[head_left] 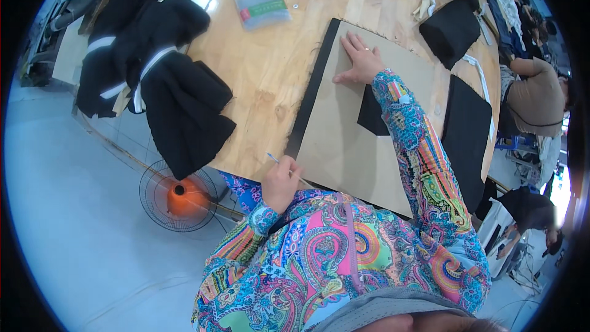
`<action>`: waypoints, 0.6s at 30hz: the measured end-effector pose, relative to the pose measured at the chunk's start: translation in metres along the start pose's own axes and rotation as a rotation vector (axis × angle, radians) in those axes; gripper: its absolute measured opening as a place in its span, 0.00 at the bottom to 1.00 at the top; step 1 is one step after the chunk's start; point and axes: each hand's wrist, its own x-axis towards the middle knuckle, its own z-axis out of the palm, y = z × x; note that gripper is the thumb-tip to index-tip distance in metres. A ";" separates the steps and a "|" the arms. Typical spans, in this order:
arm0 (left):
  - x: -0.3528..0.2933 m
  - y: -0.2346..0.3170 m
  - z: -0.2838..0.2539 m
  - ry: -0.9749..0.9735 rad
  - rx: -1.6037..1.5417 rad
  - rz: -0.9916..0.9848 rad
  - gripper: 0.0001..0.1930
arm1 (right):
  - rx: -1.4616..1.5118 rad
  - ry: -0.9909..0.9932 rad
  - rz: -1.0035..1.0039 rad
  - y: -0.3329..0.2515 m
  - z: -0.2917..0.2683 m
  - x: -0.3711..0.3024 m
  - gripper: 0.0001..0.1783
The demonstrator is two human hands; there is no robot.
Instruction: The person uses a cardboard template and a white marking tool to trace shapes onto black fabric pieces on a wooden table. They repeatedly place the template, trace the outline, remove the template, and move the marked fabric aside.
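Note:
A beige cardboard pattern (pixel 335 129) lies flat on black fabric (pixel 305 110), which shows as a strip along its left edge. More black shows through a cut-out in the cardboard, partly covered by my right sleeve. My right hand (pixel 361 63) presses flat on the upper part of the cardboard, fingers spread. At the lower left corner of the cardboard, my left hand (pixel 281 183) is closed around a thin pen (pixel 271 157). One blue-tipped end sticks out above the fist, and a pale thin end comes out on the other side.
Black fabric bundles tied with white strips (pixel 178 80) hang over the table's left side. A clear plastic packet (pixel 260 3) lies at the back. Folded black pieces (pixel 452 32) line the right side. An orange-centred floor fan (pixel 181 195) stands lower left. People (pixel 538 95) are at the right.

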 end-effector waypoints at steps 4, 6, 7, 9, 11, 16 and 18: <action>-0.001 -0.004 -0.005 -0.046 -0.029 -0.098 0.11 | 0.013 -0.017 0.012 0.002 0.002 0.001 0.68; -0.001 -0.003 -0.009 -0.065 -0.056 -0.167 0.11 | 0.008 -0.014 0.008 0.002 0.003 0.002 0.68; -0.001 -0.004 -0.009 -0.070 -0.066 -0.181 0.11 | 0.004 -0.012 0.007 0.002 0.003 0.003 0.69; 0.000 -0.007 -0.009 -0.082 -0.087 -0.207 0.11 | 0.007 -0.015 0.014 0.002 0.003 0.002 0.70; 0.002 -0.012 -0.008 -0.078 -0.120 -0.194 0.12 | 0.009 -0.011 0.020 0.002 0.003 0.003 0.71; 0.003 -0.014 -0.009 -0.088 -0.163 -0.205 0.12 | 0.001 -0.011 0.027 0.003 0.006 0.004 0.73; 0.003 -0.014 -0.009 -0.087 -0.163 -0.199 0.12 | -0.002 -0.007 0.028 0.003 0.006 0.005 0.73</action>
